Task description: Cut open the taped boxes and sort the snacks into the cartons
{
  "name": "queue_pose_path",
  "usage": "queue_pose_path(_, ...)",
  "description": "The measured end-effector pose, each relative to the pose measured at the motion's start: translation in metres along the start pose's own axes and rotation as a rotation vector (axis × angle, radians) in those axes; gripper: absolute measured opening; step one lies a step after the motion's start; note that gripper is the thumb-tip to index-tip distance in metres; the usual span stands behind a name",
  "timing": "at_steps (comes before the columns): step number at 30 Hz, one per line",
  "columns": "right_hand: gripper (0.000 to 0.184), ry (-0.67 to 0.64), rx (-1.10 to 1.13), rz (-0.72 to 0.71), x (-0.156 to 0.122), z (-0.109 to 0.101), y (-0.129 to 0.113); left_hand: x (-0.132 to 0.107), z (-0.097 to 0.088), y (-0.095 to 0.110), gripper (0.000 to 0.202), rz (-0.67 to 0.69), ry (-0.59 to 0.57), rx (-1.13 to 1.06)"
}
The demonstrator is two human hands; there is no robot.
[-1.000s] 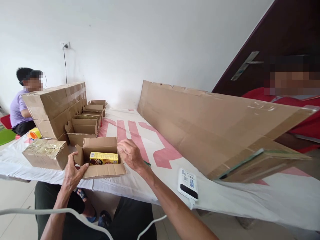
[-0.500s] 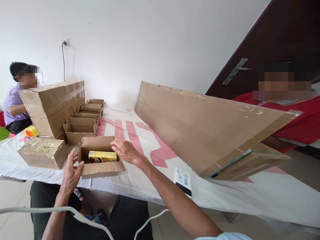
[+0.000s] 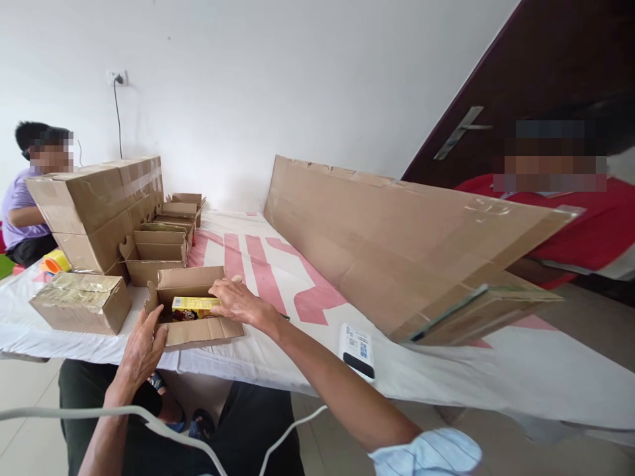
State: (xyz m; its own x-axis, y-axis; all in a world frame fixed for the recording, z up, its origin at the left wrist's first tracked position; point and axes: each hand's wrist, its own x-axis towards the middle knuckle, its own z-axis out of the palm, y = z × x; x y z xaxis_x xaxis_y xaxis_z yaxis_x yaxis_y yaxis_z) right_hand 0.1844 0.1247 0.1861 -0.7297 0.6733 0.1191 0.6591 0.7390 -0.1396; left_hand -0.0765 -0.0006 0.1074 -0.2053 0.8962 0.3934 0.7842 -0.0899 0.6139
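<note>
An open cardboard box [image 3: 203,332] stands at the table's near edge, its long flaps folded outward. Inside lies a yellow printed packet [image 3: 191,305], its right end covered by my right hand. My left hand [image 3: 141,347] grips the box's left end, fingers over the wall and thumb at the front corner. Over the opposite end, my right hand [image 3: 238,301] reaches in with fingers loosely extended, tips at the packet. Whether they touch the packet I cannot tell. A taped cardboard box [image 3: 82,304] sits just left of my left hand.
Several open boxes [image 3: 156,254] line up behind, beside stacked cartons [image 3: 94,211]. A large cardboard panel [image 3: 377,244] slants across the right. A white-and-black device [image 3: 356,350] lies near the front edge. One person [image 3: 24,205] sits at left, another [image 3: 590,225] at right.
My right hand has moved left and inward over the packet's right end. My left fingers have closed in on the box's left wall. The view has shifted slightly.
</note>
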Motion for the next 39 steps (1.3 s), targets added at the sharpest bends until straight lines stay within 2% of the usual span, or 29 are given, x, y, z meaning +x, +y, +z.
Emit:
queue_pose_path(9, 0.017, -0.119, -0.102, 0.054, 0.011, 0.012, -0.002, -0.012, 0.005, 0.000, 0.065, 0.024, 0.047, -0.121)
queue_pose_path(15, 0.018, -0.072, 0.014, 0.001, 0.010, 0.015, 0.002, -0.012, 0.002, 0.008, 0.068, -0.040, 0.022, -0.181)
queue_pose_path(17, 0.021, -0.028, 0.131, -0.032, 0.008, 0.014, 0.006, -0.012, 0.000, 0.011, 0.071, -0.042, 0.019, -0.210)
queue_pose_path(21, 0.034, 0.150, 0.367, -0.034, 0.007, 0.007, 0.016, -0.009, -0.004, 0.016, 0.076, -0.035, 0.006, -0.222)
queue_pose_path(27, 0.041, 0.413, 0.889, 0.021, 0.004, -0.017, 0.027, 0.000, -0.013, 0.031, 0.072, 0.108, 0.129, -0.178)
queue_pose_path(30, 0.050, 0.489, 1.111, 0.074, -0.001, -0.030, 0.027, 0.003, -0.015, 0.037, 0.071, 0.118, 0.058, -0.193)
queue_pose_path(34, 0.054, 0.587, 1.235, 0.124, -0.004, -0.039, 0.028, 0.008, -0.017, 0.036, 0.064, 0.117, -0.058, -0.155)
queue_pose_path(37, 0.054, 0.609, 1.268, 0.135, -0.004, -0.040, 0.027, 0.020, -0.025, 0.035, 0.063, 0.120, -0.056, -0.162)
queue_pose_path(39, 0.055, 0.606, 1.292, 0.132, -0.002, -0.038, 0.026, 0.032, -0.033, 0.037, 0.070, 0.106, -0.041, -0.224)
